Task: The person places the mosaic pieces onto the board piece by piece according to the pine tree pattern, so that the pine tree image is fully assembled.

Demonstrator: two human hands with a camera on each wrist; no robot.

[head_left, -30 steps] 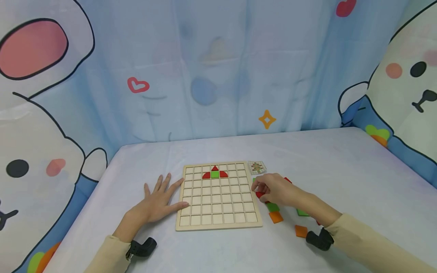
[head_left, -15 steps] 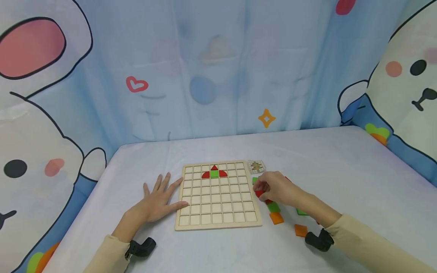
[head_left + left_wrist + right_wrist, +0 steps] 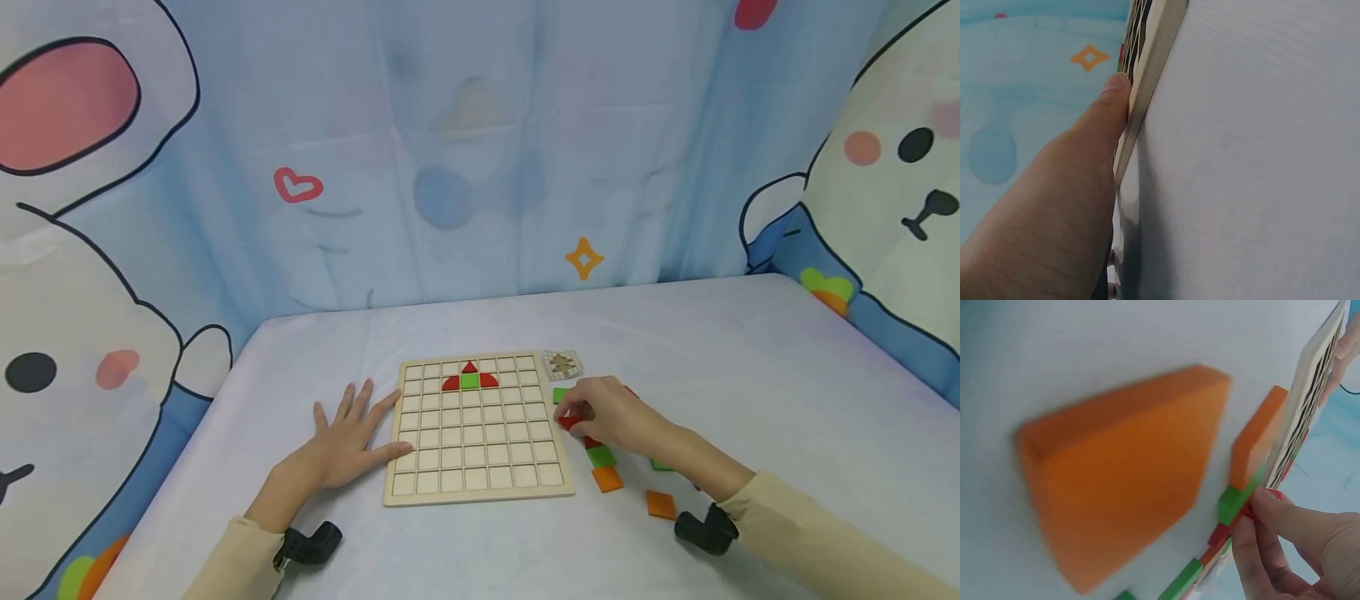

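A wooden grid board (image 3: 480, 442) lies on the table with a red triangle (image 3: 469, 367), a green square (image 3: 469, 381) and two red rounded pieces (image 3: 489, 381) in its upper cells. My left hand (image 3: 348, 437) is spread flat, its thumb and index finger touching the board's left edge; in the left wrist view the thumb (image 3: 1100, 115) presses the rim. Just right of the board, my right hand (image 3: 611, 412) pinches a small red puzzle piece (image 3: 568, 422) between thumb and fingers. The fingers hide part of its outline.
A small pattern card (image 3: 562, 365) lies at the board's upper right corner. Around my right hand are loose pieces: a green square (image 3: 602, 456), an orange square (image 3: 607, 479), another orange square (image 3: 661, 504) and several more partly hidden under the arm.
The red piece between my right fingers has turned slightly and shows a flatter outline. My right hand stays nearly in place, and my left hand keeps its position on the board.
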